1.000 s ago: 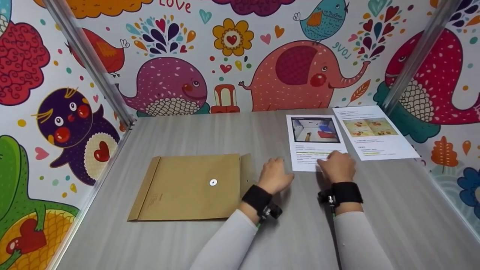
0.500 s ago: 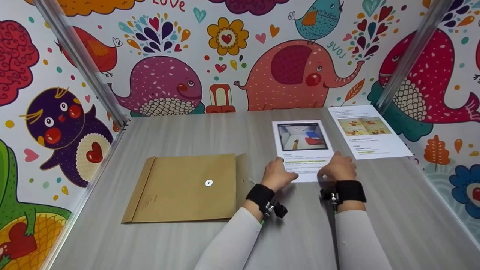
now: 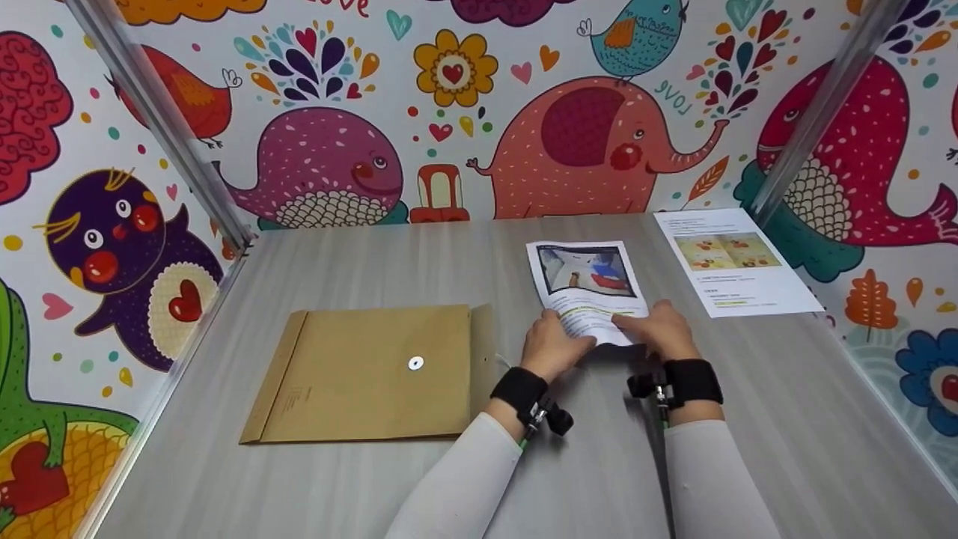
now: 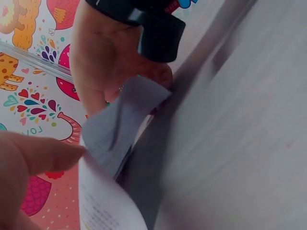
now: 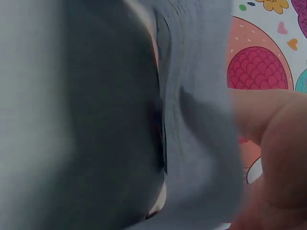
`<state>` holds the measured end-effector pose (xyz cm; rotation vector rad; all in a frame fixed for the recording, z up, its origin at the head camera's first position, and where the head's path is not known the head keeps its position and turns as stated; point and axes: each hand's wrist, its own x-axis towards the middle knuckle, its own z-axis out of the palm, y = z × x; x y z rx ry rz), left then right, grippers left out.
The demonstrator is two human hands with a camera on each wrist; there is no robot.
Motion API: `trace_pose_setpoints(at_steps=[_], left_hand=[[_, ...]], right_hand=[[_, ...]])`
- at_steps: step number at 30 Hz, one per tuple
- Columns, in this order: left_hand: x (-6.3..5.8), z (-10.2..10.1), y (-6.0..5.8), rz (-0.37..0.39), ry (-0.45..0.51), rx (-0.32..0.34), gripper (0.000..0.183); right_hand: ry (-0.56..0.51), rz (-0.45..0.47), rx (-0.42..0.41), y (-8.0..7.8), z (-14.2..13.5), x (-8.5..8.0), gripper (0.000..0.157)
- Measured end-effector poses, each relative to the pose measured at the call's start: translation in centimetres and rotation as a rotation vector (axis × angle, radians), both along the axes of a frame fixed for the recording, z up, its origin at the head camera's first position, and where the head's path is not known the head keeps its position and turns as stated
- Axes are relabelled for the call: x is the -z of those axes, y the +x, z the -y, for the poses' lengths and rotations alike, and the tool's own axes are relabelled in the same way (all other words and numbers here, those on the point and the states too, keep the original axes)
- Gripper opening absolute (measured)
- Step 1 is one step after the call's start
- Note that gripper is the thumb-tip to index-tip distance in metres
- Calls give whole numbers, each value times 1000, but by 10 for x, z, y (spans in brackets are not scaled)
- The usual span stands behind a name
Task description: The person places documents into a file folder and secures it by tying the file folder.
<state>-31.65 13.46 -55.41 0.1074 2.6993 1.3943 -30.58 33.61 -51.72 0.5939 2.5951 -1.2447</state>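
Observation:
A printed sheet of paper (image 3: pixel 587 277) with a dark-framed picture lies near the middle right of the table, its near part bent upward. My left hand (image 3: pixel 552 346) grips the sheet at its left side, near the close edge. On the opposite side my right hand (image 3: pixel 658 332) holds the near right part, its thumb on top of the paper. In the left wrist view, the left thumb (image 4: pixel 45 155) presses on the curled paper (image 4: pixel 112 129). The grey underside of the paper (image 5: pixel 201 120) fills the middle of the right wrist view, beside the right thumb (image 5: pixel 268 115). Some fingers are hidden by the sheet.
A brown kraft envelope (image 3: pixel 374 374) with a white round button lies left of the hands, its flap (image 3: pixel 483 367) on the right side. A second printed sheet (image 3: pixel 737 288) lies at the back right. Patterned walls (image 3: pixel 449 150) enclose the table (image 3: pixel 359 269).
The sheet has slid toward me and to the left. Both hands have taken hold of it, and its near part now bends up off the table. The envelope has stayed put.

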Motion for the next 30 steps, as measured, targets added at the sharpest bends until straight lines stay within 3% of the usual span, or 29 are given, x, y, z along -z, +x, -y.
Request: trace_pose_setpoints(at_steps=[3, 6, 12, 15, 17, 24, 27, 30], left_hand=[[-7, 2, 5, 12, 25, -11, 79], [-17, 4, 11, 32, 25, -15, 78], [-18, 4, 13, 28, 20, -15, 72], [-18, 4, 13, 21, 22, -11, 70], [-18, 5, 13, 21, 16, -9, 69], [-20, 10, 10, 35, 44, -17, 59], [-22, 12, 10, 6, 70, -54, 53], [-25, 13, 10, -53, 135, -132, 41]], right_hand=[[-186, -3, 42, -3, 0, 0, 96], [-402, -33, 110, -6, -2, 1, 83], [-783, -100, 128, -7, -13, 3, 27], [-914, -113, 100, -3, -22, 3, 19], [-888, -113, 87, -1, -27, 3, 23], [-505, -140, 19, 1, -30, 7, 50], [-474, -164, 15, -1, -27, 6, 56], [-495, -184, 37, -2, -26, 0, 58]])
